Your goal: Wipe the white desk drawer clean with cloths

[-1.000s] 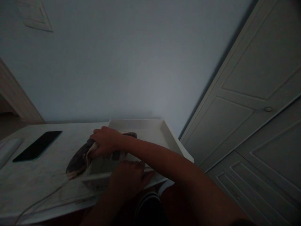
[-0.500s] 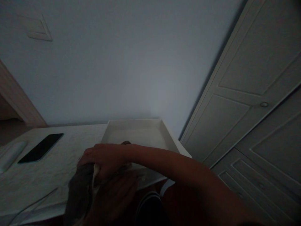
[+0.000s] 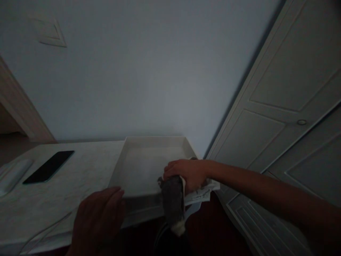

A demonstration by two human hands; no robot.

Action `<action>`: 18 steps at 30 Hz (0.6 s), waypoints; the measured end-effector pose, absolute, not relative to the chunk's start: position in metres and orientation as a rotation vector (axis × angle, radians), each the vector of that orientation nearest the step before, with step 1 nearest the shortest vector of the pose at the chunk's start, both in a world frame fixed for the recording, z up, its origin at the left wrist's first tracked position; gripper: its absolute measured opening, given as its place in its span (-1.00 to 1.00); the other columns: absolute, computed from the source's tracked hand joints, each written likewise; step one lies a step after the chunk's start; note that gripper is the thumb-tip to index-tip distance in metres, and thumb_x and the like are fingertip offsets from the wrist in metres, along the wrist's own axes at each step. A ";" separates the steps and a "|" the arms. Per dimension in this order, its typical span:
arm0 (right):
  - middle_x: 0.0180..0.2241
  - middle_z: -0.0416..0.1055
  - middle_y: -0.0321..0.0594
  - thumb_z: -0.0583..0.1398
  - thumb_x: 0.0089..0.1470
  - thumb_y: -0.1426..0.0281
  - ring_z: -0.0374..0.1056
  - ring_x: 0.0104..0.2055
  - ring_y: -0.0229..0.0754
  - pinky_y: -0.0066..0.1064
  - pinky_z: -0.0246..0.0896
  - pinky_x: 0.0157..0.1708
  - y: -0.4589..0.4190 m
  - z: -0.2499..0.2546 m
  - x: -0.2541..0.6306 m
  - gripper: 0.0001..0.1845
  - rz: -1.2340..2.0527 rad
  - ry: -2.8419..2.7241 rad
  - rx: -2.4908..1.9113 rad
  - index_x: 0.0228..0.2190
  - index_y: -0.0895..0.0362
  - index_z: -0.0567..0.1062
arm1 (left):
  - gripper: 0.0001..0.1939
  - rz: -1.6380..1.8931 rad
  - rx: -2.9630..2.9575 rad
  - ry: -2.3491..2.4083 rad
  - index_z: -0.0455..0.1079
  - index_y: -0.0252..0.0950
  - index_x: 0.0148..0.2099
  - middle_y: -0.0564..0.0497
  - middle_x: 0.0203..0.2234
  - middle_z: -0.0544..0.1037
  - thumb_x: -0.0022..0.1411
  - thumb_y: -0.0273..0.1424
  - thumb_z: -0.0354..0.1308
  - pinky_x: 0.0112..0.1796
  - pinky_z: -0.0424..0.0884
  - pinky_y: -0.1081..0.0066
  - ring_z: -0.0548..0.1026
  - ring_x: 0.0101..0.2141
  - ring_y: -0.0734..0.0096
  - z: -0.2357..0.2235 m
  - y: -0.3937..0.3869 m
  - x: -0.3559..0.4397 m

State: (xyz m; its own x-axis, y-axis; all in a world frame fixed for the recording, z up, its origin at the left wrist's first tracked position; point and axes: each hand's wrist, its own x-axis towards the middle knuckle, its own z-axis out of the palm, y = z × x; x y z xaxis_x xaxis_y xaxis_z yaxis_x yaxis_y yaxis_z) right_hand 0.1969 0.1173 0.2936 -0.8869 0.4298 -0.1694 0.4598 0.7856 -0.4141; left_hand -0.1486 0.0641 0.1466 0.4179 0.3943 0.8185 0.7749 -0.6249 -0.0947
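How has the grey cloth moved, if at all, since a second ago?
Yes, rightward: the grey cloth, in the right hand, is closer to the wardrobe.

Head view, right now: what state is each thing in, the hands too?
Right hand: closed on the cloth.
Cloth: bunched, draped over the tray's near edge.
White tray: open-topped, upright.
Left hand: at the tray's near left corner, grip unclear.
Phone: flat, screen dark.
Cupboard door: appears closed.
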 end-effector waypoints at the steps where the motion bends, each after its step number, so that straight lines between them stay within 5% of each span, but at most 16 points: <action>1: -0.12 0.57 -0.10 0.38 -0.01 0.30 0.45 -0.08 -0.04 -0.25 0.30 0.00 0.117 0.292 0.209 -0.56 -0.776 2.828 0.863 -0.07 0.18 0.57 | -0.78 -1.031 -2.188 -0.945 0.43 -0.25 0.03 -0.14 -0.19 0.67 0.34 -0.44 0.20 -0.06 0.40 0.11 0.60 -0.17 0.14 0.157 0.071 -0.139; 3: -0.13 0.60 -0.13 0.30 0.10 0.28 0.50 -0.13 -0.08 -0.29 0.33 -0.08 0.119 0.286 0.228 -0.65 -0.819 2.624 1.152 -0.07 0.13 0.60 | -0.85 -0.858 -2.238 -0.948 0.48 -0.25 -0.11 -0.08 -0.31 0.67 0.41 -0.33 0.12 -0.17 0.41 0.15 0.61 -0.29 0.16 0.172 0.079 -0.124; 5: -0.11 0.62 -0.09 0.28 0.14 0.25 0.53 -0.13 -0.05 -0.29 0.33 -0.13 0.123 0.277 0.237 -0.61 -0.653 2.429 1.367 -0.01 0.12 0.59 | -0.69 -0.675 -2.342 -1.048 0.49 -0.21 -0.21 -0.02 -0.38 0.67 0.46 -0.15 0.05 -0.27 0.41 0.19 0.62 -0.37 0.18 0.179 0.081 -0.116; 9: 0.07 0.51 0.07 0.34 0.12 0.17 0.51 -0.14 0.02 -0.24 0.31 -0.21 0.133 0.252 0.226 -0.23 -0.379 2.453 1.272 0.29 0.09 0.30 | -0.46 -0.454 -2.500 -1.234 0.53 -0.18 -0.23 -0.04 -0.35 0.69 0.41 0.14 -0.02 -0.33 0.44 0.22 0.65 -0.36 0.12 0.178 0.078 -0.117; 14: 0.16 0.35 -0.03 0.18 0.33 0.26 0.46 -0.13 -0.06 -0.27 0.30 -0.23 0.163 0.224 0.191 -0.50 -0.056 2.729 0.715 0.26 -0.13 0.30 | -0.51 -0.345 -2.585 -1.278 0.54 -0.18 -0.26 -0.05 -0.39 0.68 0.41 0.09 0.04 -0.33 0.45 0.20 0.65 -0.36 0.10 0.183 0.079 -0.117; 18: 0.17 0.31 0.02 0.14 0.37 0.29 0.46 -0.09 0.01 -0.23 0.37 -0.24 0.206 0.207 0.151 -0.50 0.190 2.770 0.891 0.28 -0.14 0.29 | -0.57 -0.326 -2.644 -1.278 0.51 -0.17 -0.30 -0.01 -0.41 0.66 0.39 0.04 0.10 -0.34 0.44 0.19 0.65 -0.37 0.09 0.186 0.080 -0.115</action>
State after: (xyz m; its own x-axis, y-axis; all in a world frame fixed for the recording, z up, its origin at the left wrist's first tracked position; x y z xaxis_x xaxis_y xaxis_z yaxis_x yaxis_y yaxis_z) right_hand 0.1511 0.2064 0.2070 -0.7902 0.5878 -0.1735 0.5586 0.8072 0.1908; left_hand -0.1148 0.0804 0.1860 0.6051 0.7466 0.2763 0.7877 -0.6118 -0.0718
